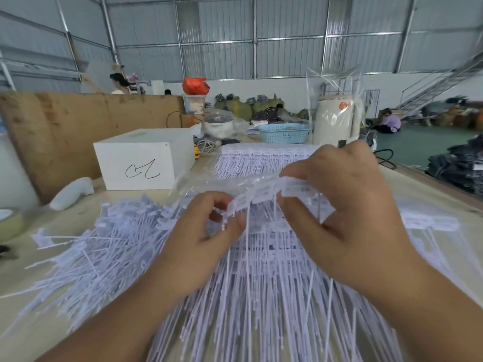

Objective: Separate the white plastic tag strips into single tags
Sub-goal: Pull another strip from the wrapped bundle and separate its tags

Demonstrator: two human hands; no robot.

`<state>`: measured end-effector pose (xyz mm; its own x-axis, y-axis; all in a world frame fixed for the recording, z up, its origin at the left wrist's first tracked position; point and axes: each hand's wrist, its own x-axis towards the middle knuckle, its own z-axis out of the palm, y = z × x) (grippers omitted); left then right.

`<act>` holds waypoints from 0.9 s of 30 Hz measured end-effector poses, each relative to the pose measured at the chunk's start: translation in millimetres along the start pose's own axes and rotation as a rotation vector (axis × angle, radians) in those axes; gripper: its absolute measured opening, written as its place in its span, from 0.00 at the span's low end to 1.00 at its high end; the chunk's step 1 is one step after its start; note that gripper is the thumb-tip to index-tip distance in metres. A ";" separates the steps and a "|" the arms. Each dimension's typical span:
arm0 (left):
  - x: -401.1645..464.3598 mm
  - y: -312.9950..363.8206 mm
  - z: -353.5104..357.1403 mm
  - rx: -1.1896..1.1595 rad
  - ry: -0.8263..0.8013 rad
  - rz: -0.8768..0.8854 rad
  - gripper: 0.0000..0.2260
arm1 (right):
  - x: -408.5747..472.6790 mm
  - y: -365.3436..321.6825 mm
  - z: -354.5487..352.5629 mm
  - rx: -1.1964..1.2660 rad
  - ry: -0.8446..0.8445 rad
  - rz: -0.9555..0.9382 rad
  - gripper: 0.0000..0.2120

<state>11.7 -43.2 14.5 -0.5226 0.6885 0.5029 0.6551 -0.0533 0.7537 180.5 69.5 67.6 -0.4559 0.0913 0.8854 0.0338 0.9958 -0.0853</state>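
Head view: both hands lift one tag strip above the counter, left hand pinching what seems the end tag to snap it off while right hand braces the rest, loose singles piled at nine o'clock.

Left hand, fingers curled, pinching the left end of a white tag strip. Right hand gripping the strip's right end, thumb beneath, fingers on top. Strip held above a stack of joined strips, tails hanging toward the viewer. Loose pile of single tags spread left of the hands on the table. Further strips lying beyond the hands. White box with a black scribble at upper left. Blue basket and white kettle at the far edge. Tape roll at far left.
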 end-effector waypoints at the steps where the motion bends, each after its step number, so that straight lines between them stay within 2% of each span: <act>1: -0.4 0.5 0.1 -0.044 -0.020 -0.011 0.16 | -0.2 -1.7 0.0 0.000 0.007 -0.033 0.05; 4: 0.2 1.8 -1.2 -0.029 0.036 0.063 0.11 | -1.3 -0.4 3.6 0.028 -0.054 -0.055 0.03; 6: 2.8 2.8 -4.2 -0.015 0.108 0.099 0.06 | -3.4 5.6 6.7 0.046 -0.158 0.007 0.03; 10: 3.9 3.3 -13.4 -0.131 0.086 0.109 0.11 | -8.1 14.9 11.1 0.074 -0.370 0.152 0.03; 16: 2.7 9.9 -24.4 -0.275 0.042 0.204 0.07 | -8.6 18.3 14.4 0.012 -0.434 0.170 0.06; 20: 5.1 7.7 -25.6 -0.156 0.142 0.146 0.04 | -5.5 19.8 10.7 -0.088 -0.464 0.156 0.05; 23: 5.1 7.5 -24.1 -0.111 0.133 0.126 0.01 | -6.2 14.6 8.8 -0.004 -0.513 0.200 0.13; 27: 2.9 13.4 -24.6 -0.119 0.084 0.106 0.06 | -7.7 8.2 7.5 0.171 -0.567 0.278 0.21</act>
<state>5.6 -59.7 36.5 -0.5010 0.6116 0.6124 0.6426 -0.2111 0.7365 177.6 76.9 56.7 -0.8503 0.2802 0.4456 0.0978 0.9159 -0.3894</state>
